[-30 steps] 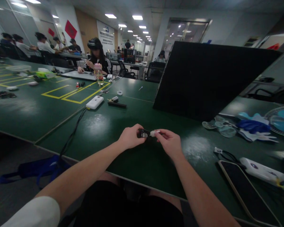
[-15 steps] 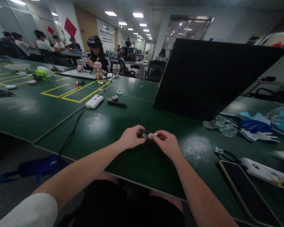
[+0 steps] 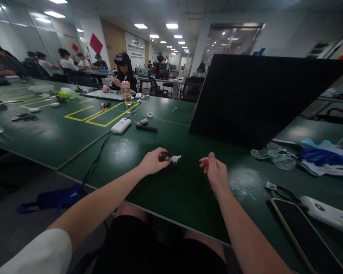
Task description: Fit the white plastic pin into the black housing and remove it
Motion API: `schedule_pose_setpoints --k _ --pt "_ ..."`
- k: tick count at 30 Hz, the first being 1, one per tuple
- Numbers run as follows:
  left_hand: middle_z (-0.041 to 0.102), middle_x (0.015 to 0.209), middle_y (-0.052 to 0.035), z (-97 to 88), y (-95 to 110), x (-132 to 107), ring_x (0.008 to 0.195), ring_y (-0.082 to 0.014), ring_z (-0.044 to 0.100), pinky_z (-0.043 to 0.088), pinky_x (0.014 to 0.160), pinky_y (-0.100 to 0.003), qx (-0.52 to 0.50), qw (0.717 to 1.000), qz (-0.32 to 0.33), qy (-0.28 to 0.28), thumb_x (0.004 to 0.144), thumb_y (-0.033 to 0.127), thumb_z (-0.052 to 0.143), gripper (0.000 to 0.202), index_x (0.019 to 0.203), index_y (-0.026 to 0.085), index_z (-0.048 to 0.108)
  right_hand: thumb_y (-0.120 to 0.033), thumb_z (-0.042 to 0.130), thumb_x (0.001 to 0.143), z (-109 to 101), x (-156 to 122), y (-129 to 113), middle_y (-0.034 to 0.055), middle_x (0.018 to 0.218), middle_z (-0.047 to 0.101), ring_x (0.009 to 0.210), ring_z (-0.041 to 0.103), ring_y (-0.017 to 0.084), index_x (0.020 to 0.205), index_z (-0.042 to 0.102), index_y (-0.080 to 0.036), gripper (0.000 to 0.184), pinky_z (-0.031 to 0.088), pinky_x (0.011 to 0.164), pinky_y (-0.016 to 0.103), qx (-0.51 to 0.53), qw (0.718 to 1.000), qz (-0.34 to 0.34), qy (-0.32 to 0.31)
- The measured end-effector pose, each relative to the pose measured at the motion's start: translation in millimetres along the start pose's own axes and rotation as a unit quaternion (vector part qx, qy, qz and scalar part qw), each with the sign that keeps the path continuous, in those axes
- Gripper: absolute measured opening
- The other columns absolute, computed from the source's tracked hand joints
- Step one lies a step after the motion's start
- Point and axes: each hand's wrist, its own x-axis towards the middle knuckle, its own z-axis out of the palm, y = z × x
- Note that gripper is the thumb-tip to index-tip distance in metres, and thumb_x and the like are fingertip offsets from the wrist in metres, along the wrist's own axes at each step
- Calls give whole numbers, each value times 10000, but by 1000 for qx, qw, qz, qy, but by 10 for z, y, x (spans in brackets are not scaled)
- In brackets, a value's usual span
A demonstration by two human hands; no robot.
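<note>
My left hand point(image 3: 153, 161) is closed around a small black part with a white tip point(image 3: 170, 158), held just above the dark green table point(image 3: 148, 152). My right hand point(image 3: 214, 172) hovers to the right of it, apart from the part, fingers loosely curled and holding nothing.
A large black board point(image 3: 254, 95) leans at the back right. Blue gloves and clear lenses point(image 3: 297, 158) lie at the right, a phone point(image 3: 305, 232) and a white power strip point(image 3: 327, 214) at the near right. A white power bank point(image 3: 121, 125) with a cable sits at left. People sit at far tables.
My right hand has let go of the white tip and moved off to the right. The left hand keeps hold of the part. The view has shifted slightly left.
</note>
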Motion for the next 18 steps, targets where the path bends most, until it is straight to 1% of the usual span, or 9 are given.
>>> schedule_pose_setpoints --k 2,3,4,6,9,13,15,16,18 --pt "715 1054 -41 -228 -177 -49 941 -219 689 539 844 -355 54 998 7 37 791 377 681 479 1241 252 576 -740 400 893 -25 9 8 88 811 689 647 589 195 857 715 -212 616 443 533 308 -1 1000 1 -7" --pt "697 1102 -51 -359 -273 -78 987 -229 673 531 883 -368 92 993 17 67 780 351 681 458 1216 247 588 -737 405 892 -31 12 12 90 818 691 651 595 199 862 717 -213 610 448 533 310 -3 1000 -1 -14" --pt "671 1169 -66 -494 -369 -108 1064 -246 647 513 940 -383 130 986 29 97 764 324 684 427 1175 239 604 -734 409 893 -32 14 15 90 819 692 651 598 200 863 718 -214 605 452 532 312 -5 1000 -2 -19" --pt "610 1294 -90 -754 -539 -161 1196 -276 581 472 1018 -404 189 973 46 127 736 271 681 421 1147 225 605 -728 409 896 -19 14 14 90 812 691 647 598 201 859 719 -214 602 457 532 315 -14 999 -5 -30" --pt "567 1375 -103 -1062 -680 -216 1274 -301 525 389 1100 -452 254 959 69 104 714 206 652 461 1171 219 593 -721 411 900 15 2 -6 90 818 693 651 600 205 864 722 -213 596 463 539 324 -40 998 -5 -48" --pt "600 1336 -107 -1284 -662 -283 1312 -327 488 224 1171 -546 331 935 124 27 700 141 619 463 1151 247 626 -715 425 897 32 -16 -45 96 823 695 655 604 213 864 726 -209 589 471 539 337 -70 996 -2 -64" --pt "594 1344 -108 -1331 -648 -326 1354 -330 442 166 1181 -570 360 924 128 13 726 119 591 448 1148 263 632 -712 423 900 27 -21 -60 97 820 693 649 602 211 858 726 -210 588 471 535 337 -73 995 -1 -66" --pt "588 1351 -108 -1343 -659 -346 1370 -329 421 147 1184 -576 369 922 118 24 748 118 573 431 1149 266 631 -710 421 901 24 -22 -64 96 817 691 648 600 209 854 726 -210 588 472 536 336 -73 995 -2 -65" --pt "575 1358 -112 -1343 -735 -368 1369 -330 414 145 1185 -575 370 922 79 87 785 134 548 397 1156 254 622 -710 420 902 19 -20 -63 95 813 689 647 598 206 850 727 -211 588 473 540 335 -70 996 0 -64"
